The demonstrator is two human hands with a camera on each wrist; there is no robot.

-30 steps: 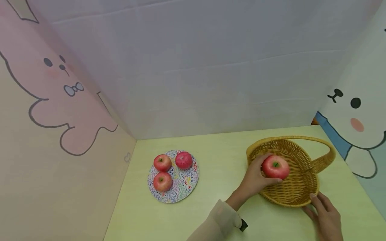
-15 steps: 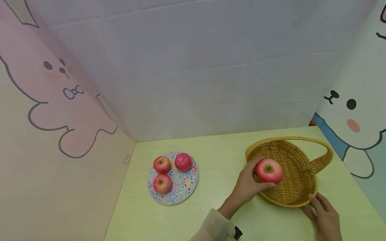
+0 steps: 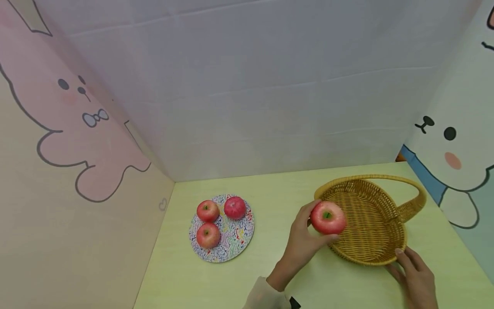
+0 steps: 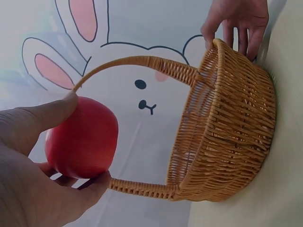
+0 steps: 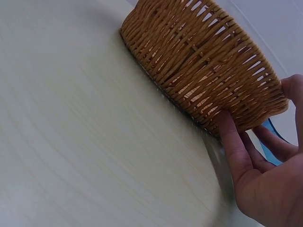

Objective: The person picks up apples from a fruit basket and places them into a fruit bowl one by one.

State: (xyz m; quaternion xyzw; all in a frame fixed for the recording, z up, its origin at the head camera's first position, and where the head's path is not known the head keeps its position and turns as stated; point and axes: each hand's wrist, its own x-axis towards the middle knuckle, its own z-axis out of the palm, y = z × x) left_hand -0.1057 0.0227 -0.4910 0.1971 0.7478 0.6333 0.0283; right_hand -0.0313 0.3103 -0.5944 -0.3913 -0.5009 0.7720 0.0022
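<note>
Thumb and fingers of my left hand (image 3: 302, 240) grip a red apple (image 3: 328, 218) from its sides. In the head view the apple overlaps the left rim of a wicker basket (image 3: 370, 240); the left wrist view shows the apple (image 4: 83, 139) above and apart from the basket rim (image 4: 208, 113). The basket stands on the table with its arched handle up. My right hand (image 3: 417, 279) holds the near right side of the basket. Up close in the right wrist view, its thumb lies at the rim and its fingers (image 5: 232, 142) press the woven wall.
A round plate with a colourful squiggle pattern (image 3: 235, 240) lies at the left of the pale table (image 3: 278, 197). It bears three red fruits, two of them apples (image 3: 208, 235). Fabric walls with cartoon animals (image 3: 96, 141) enclose the table at the back and sides.
My left hand has moved left with the apple, from over the middle of the basket to its left rim. The right hand and the basket have stayed in place.
</note>
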